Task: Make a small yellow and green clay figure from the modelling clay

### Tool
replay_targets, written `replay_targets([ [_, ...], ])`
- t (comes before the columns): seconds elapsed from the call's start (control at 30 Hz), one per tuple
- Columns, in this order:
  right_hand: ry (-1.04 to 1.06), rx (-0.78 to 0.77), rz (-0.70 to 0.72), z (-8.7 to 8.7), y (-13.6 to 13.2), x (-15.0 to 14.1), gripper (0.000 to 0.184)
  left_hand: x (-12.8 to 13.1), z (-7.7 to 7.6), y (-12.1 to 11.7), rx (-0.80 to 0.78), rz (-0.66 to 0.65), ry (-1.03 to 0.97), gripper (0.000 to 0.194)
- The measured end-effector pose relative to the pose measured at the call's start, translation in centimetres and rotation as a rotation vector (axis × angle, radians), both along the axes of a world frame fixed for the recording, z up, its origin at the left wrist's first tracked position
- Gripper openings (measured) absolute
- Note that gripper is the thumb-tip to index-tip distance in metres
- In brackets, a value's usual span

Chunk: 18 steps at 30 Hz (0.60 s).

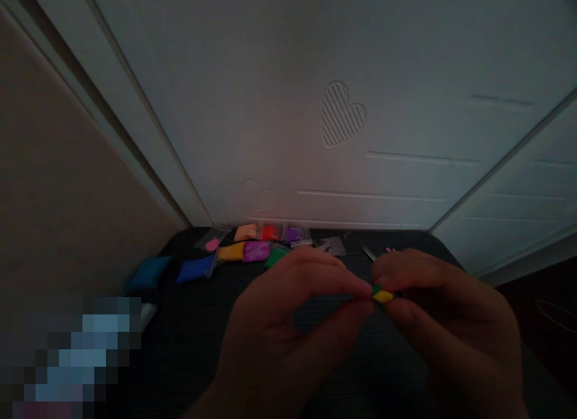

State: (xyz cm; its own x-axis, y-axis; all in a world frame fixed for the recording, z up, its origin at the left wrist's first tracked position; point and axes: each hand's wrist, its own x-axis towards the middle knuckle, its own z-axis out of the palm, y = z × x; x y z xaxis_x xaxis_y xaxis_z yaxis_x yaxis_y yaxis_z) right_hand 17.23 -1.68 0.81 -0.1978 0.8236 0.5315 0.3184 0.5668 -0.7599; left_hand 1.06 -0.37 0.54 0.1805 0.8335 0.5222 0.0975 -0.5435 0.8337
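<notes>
A small yellow and green clay piece (383, 296), pointed and shaped somewhat like an ear of corn, is held above the dark table between both hands. My left hand (288, 323) pinches its green end between thumb and forefinger. From the other side, my right hand (446, 323) grips it with thumb and fingertips. The fingers hide part of its surface. Just behind my left hand lies a green clay packet (275, 256), partly covered by the fingers.
Blue (196, 269), teal (149, 272), gold (231, 252) and magenta (256, 251) packets lie at the back left, with several clear bags behind. Tweezer-like metal tips (367, 251) show near my right hand. A white panel (288, 136) with embossed hearts borders the table (180, 335).
</notes>
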Motion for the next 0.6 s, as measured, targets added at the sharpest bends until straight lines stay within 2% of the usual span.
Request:
replay_targets([
  [0.33, -0.056, 0.022, -0.019, -0.05, 0.00, 0.03, 0.025, -0.04, 0.12, 0.03, 0.059, 0.046, 0.060, 0.019],
  [0.6, -0.003, 0.018, -0.048, 0.12, -0.06, 0.27, 0.023, -0.13, 0.09, 0.06, 0.063, 0.068, 0.072, 0.018],
])
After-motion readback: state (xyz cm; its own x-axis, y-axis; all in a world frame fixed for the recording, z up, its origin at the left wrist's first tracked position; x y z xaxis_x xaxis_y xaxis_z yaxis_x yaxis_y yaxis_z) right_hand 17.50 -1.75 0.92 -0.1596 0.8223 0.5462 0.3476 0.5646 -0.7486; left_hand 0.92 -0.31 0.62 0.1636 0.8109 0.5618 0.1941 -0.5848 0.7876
